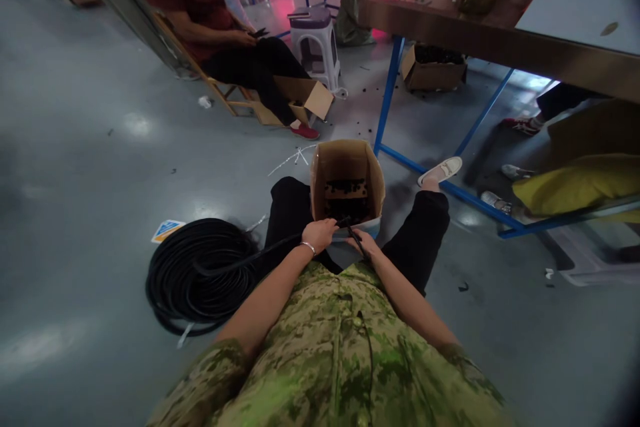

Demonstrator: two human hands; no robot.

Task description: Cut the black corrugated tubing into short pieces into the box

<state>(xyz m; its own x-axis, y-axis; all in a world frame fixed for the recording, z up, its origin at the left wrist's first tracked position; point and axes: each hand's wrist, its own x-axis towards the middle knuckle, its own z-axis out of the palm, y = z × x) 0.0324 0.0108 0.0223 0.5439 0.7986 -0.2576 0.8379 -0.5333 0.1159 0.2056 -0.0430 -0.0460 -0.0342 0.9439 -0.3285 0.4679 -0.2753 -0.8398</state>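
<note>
My left hand point(320, 235), with a bracelet at its wrist, is closed round a length of black hose point(260, 254). That hose runs back to a large coil point(200, 273) on the floor at my left. In my right hand point(366, 245) is a slim black hand tool point(357, 239), its tip at the hose's end; its exact kind is too small to tell. Both hands meet at the near rim of an open cardboard box point(320, 173) between my knees. Small black pieces point(350, 207) lie inside the box.
A blue-legged table point(390, 93) stands at front right, with a box of dark pieces point(435, 73) beneath it. A seated person point(190, 20) holds dark pieces at front left, behind another open box point(317, 100). A stool point(313, 40) stands beyond. Other people's feet show under the table.
</note>
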